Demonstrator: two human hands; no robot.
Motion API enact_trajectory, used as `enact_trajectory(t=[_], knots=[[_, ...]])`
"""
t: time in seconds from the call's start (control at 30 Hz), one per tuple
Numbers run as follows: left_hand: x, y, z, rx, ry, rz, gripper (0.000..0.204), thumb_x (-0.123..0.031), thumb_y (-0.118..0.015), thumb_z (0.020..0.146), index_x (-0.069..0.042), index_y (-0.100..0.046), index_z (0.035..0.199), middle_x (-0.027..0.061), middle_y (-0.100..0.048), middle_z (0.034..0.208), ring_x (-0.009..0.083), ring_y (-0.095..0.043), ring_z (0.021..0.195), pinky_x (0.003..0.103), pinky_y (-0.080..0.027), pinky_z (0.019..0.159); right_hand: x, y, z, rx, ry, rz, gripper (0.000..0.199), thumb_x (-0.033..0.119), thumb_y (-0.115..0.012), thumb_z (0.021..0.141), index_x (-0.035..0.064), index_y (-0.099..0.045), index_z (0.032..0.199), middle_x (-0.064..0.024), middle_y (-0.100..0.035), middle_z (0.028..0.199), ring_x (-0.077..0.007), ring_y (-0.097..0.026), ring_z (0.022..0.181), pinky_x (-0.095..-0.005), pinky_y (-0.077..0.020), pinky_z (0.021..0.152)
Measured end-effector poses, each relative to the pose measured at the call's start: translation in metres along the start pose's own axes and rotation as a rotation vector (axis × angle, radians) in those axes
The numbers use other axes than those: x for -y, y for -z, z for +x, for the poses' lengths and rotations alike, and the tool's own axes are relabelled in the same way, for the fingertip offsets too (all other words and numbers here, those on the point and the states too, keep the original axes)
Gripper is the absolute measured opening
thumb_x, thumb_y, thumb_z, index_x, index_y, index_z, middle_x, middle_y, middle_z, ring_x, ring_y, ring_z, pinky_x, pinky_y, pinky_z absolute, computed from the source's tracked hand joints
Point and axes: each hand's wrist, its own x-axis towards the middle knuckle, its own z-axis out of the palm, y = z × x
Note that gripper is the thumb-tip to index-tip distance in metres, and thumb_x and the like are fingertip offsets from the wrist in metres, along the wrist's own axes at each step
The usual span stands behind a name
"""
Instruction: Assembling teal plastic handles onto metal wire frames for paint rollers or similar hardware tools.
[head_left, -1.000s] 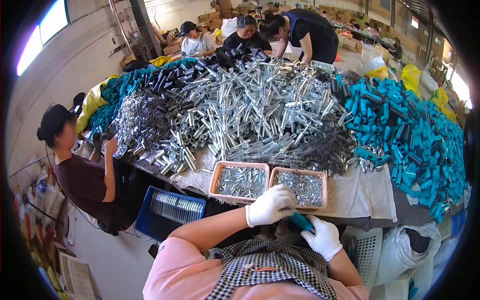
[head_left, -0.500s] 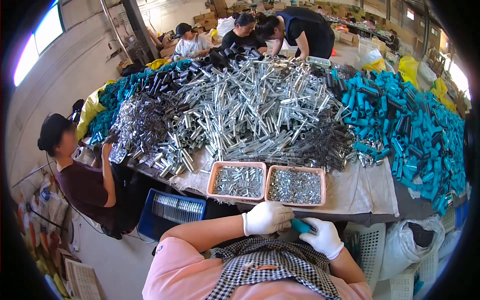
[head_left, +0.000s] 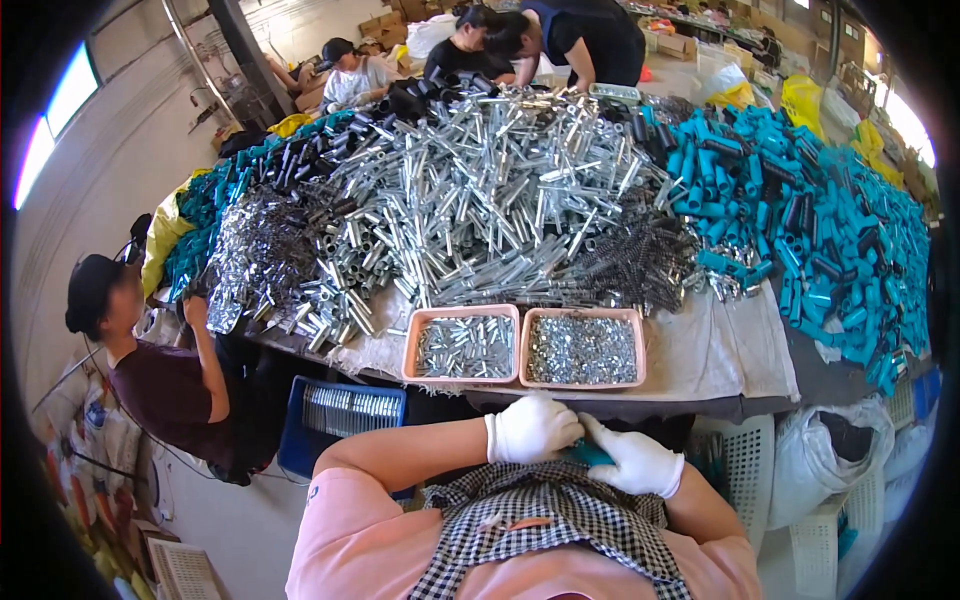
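Both hands wear white gloves and meet in front of my checked apron (head_left: 545, 520), just short of the table's near edge. My right hand (head_left: 640, 462) is closed round a teal plastic tube-shaped handle (head_left: 588, 454), and only a short stretch of it shows. Against its left end sits my left hand (head_left: 533, 430), a fist with the knuckles up; what lies inside it is hidden. Beyond them on the table stand two pink trays, the left one (head_left: 410, 345) holding small metal pins, the right one (head_left: 642, 350) small shiny metal pieces.
Metal rods (head_left: 500, 190) are heaped mid-table, with dark springs (head_left: 640, 265) beside them. Teal handles (head_left: 800, 220) pile up at right. A co-worker (head_left: 160, 380) stands at left by a blue crate (head_left: 300, 430); others work at the far side. White baskets (head_left: 745, 480) stand at my right.
My right hand has moved slightly left and up over the teal handle, so less of it shows. The whole view has shifted a little, the table appearing higher and further left.
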Motion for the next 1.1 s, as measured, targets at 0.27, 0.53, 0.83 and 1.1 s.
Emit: enact_trajectory(t=[0.27, 0.53, 0.83, 1.1], knots=[[0.065, 0.016, 0.039, -0.044, 0.623, 0.044, 0.039, -0.036, -0.073, 0.078, -0.002, -0.069, 0.098, 0.0204, -0.068, 0.098, 0.0373, -0.065, 0.091, 0.046, -0.053, 0.08, -0.014, -0.002, -0.015, -0.353, -0.267, 0.713, 0.071, 0.005, -0.056, 0.089, 0.0027, -0.025, 0.153, -0.0142, -0.064, 0.101, -0.0133, -0.063, 0.064, -0.027, -0.0543, 0.055], [0.088, -0.009, 0.033, 0.137, 0.292, 0.183, 0.018, -0.021, -0.063, 0.079, -0.007, -0.073, 0.087, 0.0092, -0.066, 0.091, 0.0292, -0.065, 0.091, 0.042, -0.053, 0.082, -0.016, -0.001, -0.01, -0.387, -0.286, 1.056, 0.066, 0.004, -0.051, 0.091, 0.0026, -0.025, 0.152, -0.0166, -0.062, 0.104, -0.0163, -0.062, 0.065, -0.0306, -0.0551, 0.055], [0.102, -0.014, 0.036, 0.04, 0.494, 0.075, 0.017, -0.015, -0.065, 0.078, -0.004, -0.072, 0.089, 0.0142, -0.067, 0.095, 0.0312, -0.062, 0.099, 0.042, -0.048, 0.092, -0.015, -0.001, -0.003, -0.37, -0.298, 1.22, 0.064, 0.004, -0.049, 0.093, 0.0048, -0.026, 0.152, -0.0158, -0.063, 0.104, -0.017, -0.062, 0.066, -0.0318, -0.0547, 0.055], [0.108, -0.019, 0.022, 0.15, 0.346, 0.258, 0.017, -0.022, -0.062, 0.08, -0.012, -0.074, 0.086, 0.0031, -0.069, 0.097, 0.0244, -0.065, 0.095, 0.042, -0.05, 0.088, -0.019, -0.007, -0.007, -0.387, -0.31, 1.302, 0.06, 0.01, -0.049, 0.095, 0.0056, -0.028, 0.151, -0.0156, -0.064, 0.104, -0.0177, -0.063, 0.066, -0.0325, -0.0543, 0.055]])
